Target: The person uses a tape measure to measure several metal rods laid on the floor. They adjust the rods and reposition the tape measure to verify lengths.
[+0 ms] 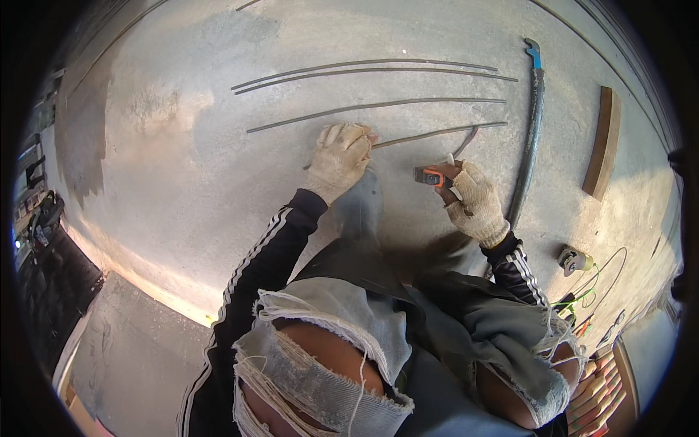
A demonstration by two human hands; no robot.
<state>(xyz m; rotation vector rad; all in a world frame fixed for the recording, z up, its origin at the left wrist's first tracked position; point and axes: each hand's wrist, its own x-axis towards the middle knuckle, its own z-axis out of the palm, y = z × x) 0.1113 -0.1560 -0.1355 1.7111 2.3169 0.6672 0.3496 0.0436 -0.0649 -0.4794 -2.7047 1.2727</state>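
My left hand [340, 159], in a cream work glove, is closed round the nearest thin metal rod [437, 133]. The rod's left end sticks out just past the glove, and the rest runs right along the floor. In my right hand [477, 204], gloved with bare fingertips, sits a small black and orange tape measure [432, 177]. By its thumb and fingers a narrow pale stick or strip [466, 142] slants up toward the rod; its kind is unclear. Beyond my left hand lie more metal rods [378, 106], roughly parallel, apart from the hands.
A long dark bar with a blue hooked end [534, 54] lies to the right. Past it are a brown rectangular bar [603, 143] and an angle grinder [574, 260] with a green cord. Wooden-looking sticks [598, 393] lie lower right. A grey sheet [138, 342] lies lower left.
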